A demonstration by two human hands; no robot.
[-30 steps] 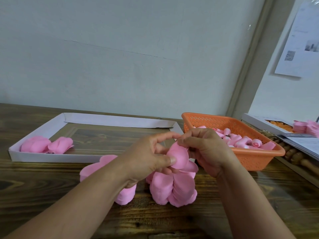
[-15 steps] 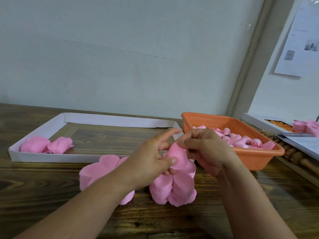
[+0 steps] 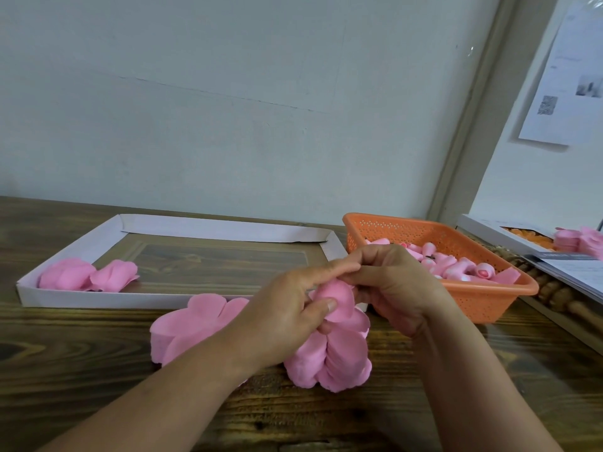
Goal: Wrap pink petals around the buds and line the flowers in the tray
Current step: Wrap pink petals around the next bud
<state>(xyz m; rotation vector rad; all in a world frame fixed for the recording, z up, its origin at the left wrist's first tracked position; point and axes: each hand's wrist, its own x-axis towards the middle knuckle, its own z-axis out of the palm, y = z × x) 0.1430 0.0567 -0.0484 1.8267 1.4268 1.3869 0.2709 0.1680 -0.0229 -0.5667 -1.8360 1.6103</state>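
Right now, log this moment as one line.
step: wrapping petal on bud | hands: left and right both pinch petal | tray: two flowers | basket: buds

Dark wooden bench (image 3: 81,370) runs across the whole lower view, grain showing. Behind the bench rises a pale wall (image 3: 228,109) with a thin crack line across it. Right of that wall stands a grey frame post (image 3: 470,125), leaning in the wide lens. Right of the post, a printed sheet (image 3: 567,83) with a QR code hangs on a lighter panel. Below the sheet, at the bench's right edge, papers (image 3: 574,272) lie over wooden beads (image 3: 554,295).
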